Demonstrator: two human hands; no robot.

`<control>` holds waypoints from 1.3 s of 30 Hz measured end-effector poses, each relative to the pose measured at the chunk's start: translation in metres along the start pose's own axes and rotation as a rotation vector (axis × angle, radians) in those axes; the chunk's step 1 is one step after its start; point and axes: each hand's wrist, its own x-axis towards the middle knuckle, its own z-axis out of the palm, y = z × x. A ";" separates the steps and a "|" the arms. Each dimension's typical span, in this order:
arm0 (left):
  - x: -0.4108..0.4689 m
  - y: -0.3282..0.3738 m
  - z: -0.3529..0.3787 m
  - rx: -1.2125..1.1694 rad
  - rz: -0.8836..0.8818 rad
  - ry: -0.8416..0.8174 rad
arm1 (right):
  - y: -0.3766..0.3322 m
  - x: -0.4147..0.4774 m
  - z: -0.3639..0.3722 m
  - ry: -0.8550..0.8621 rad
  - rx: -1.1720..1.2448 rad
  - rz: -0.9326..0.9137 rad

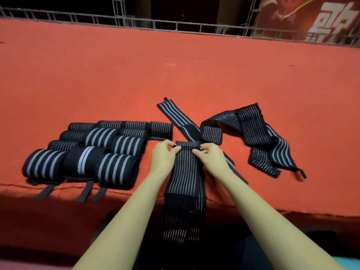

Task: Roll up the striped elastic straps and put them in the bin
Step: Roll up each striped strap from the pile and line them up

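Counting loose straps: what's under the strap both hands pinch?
A wide-striped strap crosses beneath the far end of the fine-striped strap; left hand and right hand cover the crossing.

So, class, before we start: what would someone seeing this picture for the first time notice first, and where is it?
The left hand and right hand meet at the centre, pinching the far end of a striped strap that trails over the near edge of the red cloth. To their left lies a tidy cluster of rolled straps; to the right, loose straps sprawl unrolled.
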 end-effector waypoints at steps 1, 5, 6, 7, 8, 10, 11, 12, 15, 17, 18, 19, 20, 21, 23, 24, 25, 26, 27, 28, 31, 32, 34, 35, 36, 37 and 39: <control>0.003 -0.005 0.003 0.023 0.021 0.018 | 0.005 0.003 0.002 0.008 -0.008 0.007; 0.009 -0.018 0.011 0.056 0.111 0.048 | 0.018 0.013 0.006 0.052 -0.007 -0.014; 0.010 -0.019 0.012 0.054 0.130 0.049 | 0.021 0.015 0.008 0.061 0.004 -0.017; 0.010 -0.020 0.012 0.042 0.151 0.050 | 0.022 0.016 0.010 0.072 0.025 -0.022; 0.011 -0.021 0.012 0.019 0.170 0.052 | 0.023 0.015 0.012 0.088 0.052 -0.027; 0.010 -0.023 0.011 -0.032 0.184 0.044 | 0.027 0.011 0.016 0.127 0.102 -0.072; 0.010 -0.024 0.011 -0.056 0.180 0.040 | 0.028 0.007 0.017 0.144 0.118 -0.111; 0.011 -0.026 0.011 -0.071 0.173 0.036 | 0.028 0.005 0.018 0.155 0.131 -0.137; 0.014 -0.028 0.011 -0.030 0.147 0.006 | 0.028 0.003 0.017 0.133 0.173 -0.158; 0.015 -0.029 0.010 -0.010 0.149 -0.025 | 0.028 0.004 0.016 0.112 0.182 -0.162; 0.015 -0.029 0.009 -0.026 0.157 -0.037 | 0.028 0.004 0.016 0.110 0.189 -0.162; 0.014 -0.027 0.008 -0.060 0.165 -0.040 | 0.028 0.005 0.015 0.109 0.199 -0.162; 0.013 -0.027 0.007 -0.112 0.169 -0.035 | 0.029 0.005 0.015 0.111 0.213 -0.161; 0.011 -0.026 0.006 -0.172 0.168 -0.028 | 0.031 0.005 0.015 0.110 0.229 -0.155; 0.009 -0.025 0.004 -0.265 0.150 -0.015 | 0.032 0.005 0.016 0.112 0.271 -0.138; 0.008 -0.025 0.003 -0.293 0.139 -0.011 | 0.032 0.005 0.017 0.117 0.300 -0.132; 0.008 -0.025 0.003 -0.324 0.127 -0.013 | 0.032 0.005 0.017 0.120 0.327 -0.126; 0.008 -0.025 0.003 -0.370 0.111 -0.017 | 0.032 0.005 0.016 0.122 0.352 -0.119; 0.008 -0.025 0.002 -0.431 0.091 -0.027 | 0.031 0.004 0.015 0.124 0.376 -0.109; 0.007 -0.025 0.001 -0.492 0.069 -0.043 | 0.030 0.004 0.014 0.124 0.404 -0.102; 0.006 -0.024 -0.002 -0.579 0.058 -0.082 | 0.029 0.002 0.012 0.116 0.502 -0.050; 0.006 -0.024 -0.002 -0.588 0.068 -0.085 | 0.030 0.002 0.012 0.118 0.529 -0.031; 0.005 -0.023 -0.001 -0.596 0.074 -0.083 | 0.032 0.002 0.012 0.121 0.563 -0.018; 0.004 -0.023 -0.001 -0.594 0.070 -0.081 | 0.032 0.003 0.011 0.122 0.570 -0.018; 0.005 -0.023 -0.001 -0.585 0.069 -0.076 | 0.033 0.003 0.011 0.123 0.574 -0.021; 0.005 -0.024 -0.001 -0.572 0.075 -0.071 | 0.033 0.003 0.011 0.122 0.581 -0.021; 0.005 -0.024 -0.001 -0.557 0.089 -0.063 | 0.033 0.003 0.012 0.118 0.596 -0.012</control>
